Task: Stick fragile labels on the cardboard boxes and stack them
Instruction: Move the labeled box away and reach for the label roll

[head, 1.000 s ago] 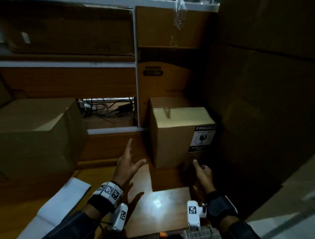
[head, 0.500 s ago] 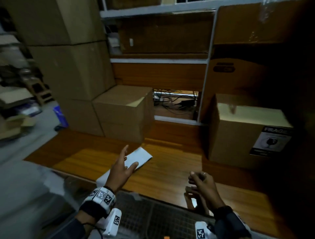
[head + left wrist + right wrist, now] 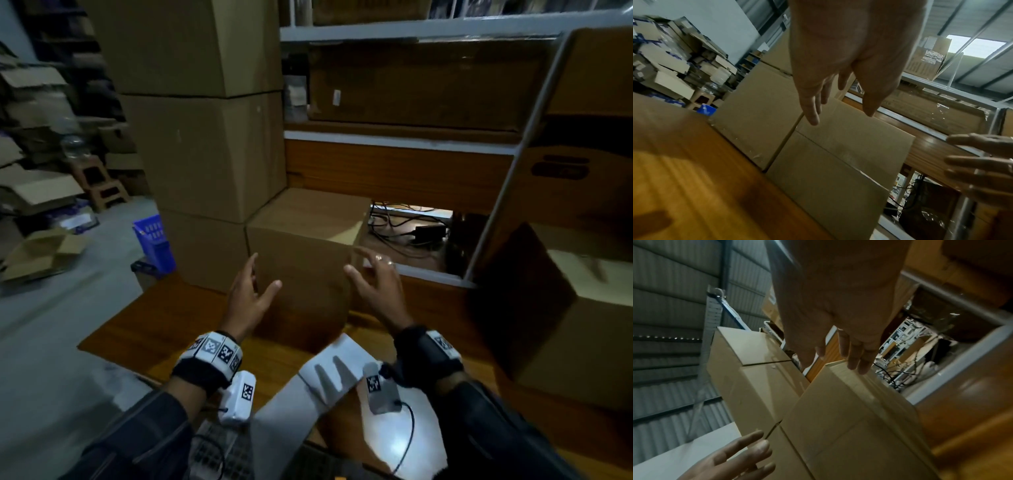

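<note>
Both hands [image 3: 313,294] now nearer box [image 3: 301,246]

A matt brown cardboard box [image 3: 301,240] is sitting on a varnished wood counter [image 3: 191,325], whose grain is catching a soft amber sheen under the light. Clear glossy tape [image 3: 846,155] is running along the box's front seam. Behind it, taller cardboard cartons [image 3: 205,137] are showing the same dull, smooth kraft finish. A sheet of white matt paper [image 3: 342,373] is lying on the counter near the edge. Painted grey metal shelf rails [image 3: 411,31] are framing the wood-panelled back. A blue plastic basket [image 3: 154,243] is standing on the smooth grey floor [image 3: 51,342]. Corrugated metal sheeting [image 3: 674,288] is lining the wall.
</note>
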Tool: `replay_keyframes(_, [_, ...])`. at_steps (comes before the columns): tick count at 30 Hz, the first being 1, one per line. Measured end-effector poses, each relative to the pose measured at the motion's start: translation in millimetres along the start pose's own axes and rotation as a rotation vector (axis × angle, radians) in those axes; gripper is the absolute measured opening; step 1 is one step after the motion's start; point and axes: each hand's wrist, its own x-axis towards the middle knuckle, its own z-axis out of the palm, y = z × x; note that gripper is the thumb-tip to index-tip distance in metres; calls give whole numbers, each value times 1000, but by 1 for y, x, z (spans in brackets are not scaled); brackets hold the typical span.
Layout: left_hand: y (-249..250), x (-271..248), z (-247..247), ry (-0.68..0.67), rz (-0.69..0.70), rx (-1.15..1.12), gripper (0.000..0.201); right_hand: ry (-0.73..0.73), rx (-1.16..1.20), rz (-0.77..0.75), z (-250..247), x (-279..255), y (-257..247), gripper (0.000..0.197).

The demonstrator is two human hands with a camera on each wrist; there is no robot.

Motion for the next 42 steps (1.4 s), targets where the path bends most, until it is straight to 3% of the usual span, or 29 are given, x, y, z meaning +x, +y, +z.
replay_keyframes(3, [-6, 34, -6, -36, 13, -82, 87, 12, -48, 34, 25, 45, -10, 56])
replay_keyframes(6, [-6, 55, -8, -19, 22, -85, 75, -4, -85, 64, 41, 71, -4, 56])
replay_keyframes(9, [-15, 69, -9, 14, 27, -97, 66, 79, -92, 26, 44, 77, 9, 35])
replay_keyframes(16, [-8, 71, -6, 8, -2, -214, 71, 265, -165, -55, 31, 53, 14, 32])
replay_keyframes(20, [13, 65, 2, 59, -7, -232, 61, 314, -112, -97, 21, 17, 6, 12])
replay_keyframes(23, [28, 60, 5, 109, -17, -254, 53, 331, -33, -18, 12, -17, 0, 3])
replay_keyframes(26, [36, 52, 8, 94, 51, -313, 40, 353, 98, 82, -4, -47, 1, 26])
replay_keyframes(29, [47, 37, 12, 82, 152, -326, 44, 340, 231, 180, -30, -68, 3, 58])
replay_keyframes(33, [61, 12, 16, 31, 211, -337, 44, 411, 117, 214, -83, -72, 12, 80])
replay_keyframes(37, [79, -18, 17, -27, 235, -304, 44, 470, -82, 119, -140, -70, 7, 85])
replay_keyframes(39, [86, -32, 20, -52, 224, -313, 43, 375, -179, 108, -158, -74, 3, 84])
replay_keyframes(42, [99, -55, 28, -70, 159, -405, 39, 135, -2, 169, -167, -87, 2, 74])
